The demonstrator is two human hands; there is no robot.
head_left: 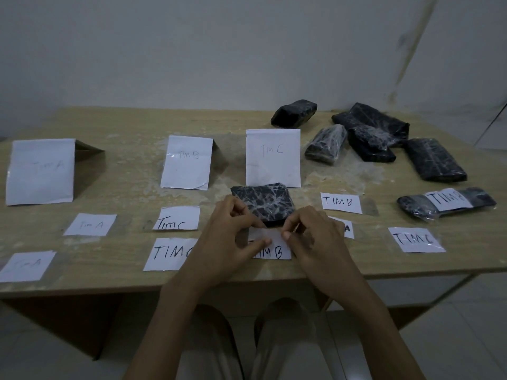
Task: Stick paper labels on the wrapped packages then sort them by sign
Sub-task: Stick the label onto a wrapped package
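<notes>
Pinching a TIM B label (274, 252) near the counter's (123, 127) front edge.
Left hand (227, 234) and right hand (315, 237) both held the label's top edge between curled fingertips; a wrapped package (263, 201) lay just beyond it, before the TIM C sign (273, 157).

A pale wood-grain surface (131, 124), scuffed white in patches, carries three folded paper signs standing in a row: the left sign (41, 171), faint, seemingly "Tim A", then the Tim B sign (186, 161) and the Tim C sign (273, 157). Flat paper labels (90, 224) lie across the near half, among them a near-edge TIM B label (271, 249). Five black wrapped packages (370, 119) cluster far right. A labelled package (445, 204) lies nearer, and another package (263, 200) sits just before the Tim C sign.
</notes>
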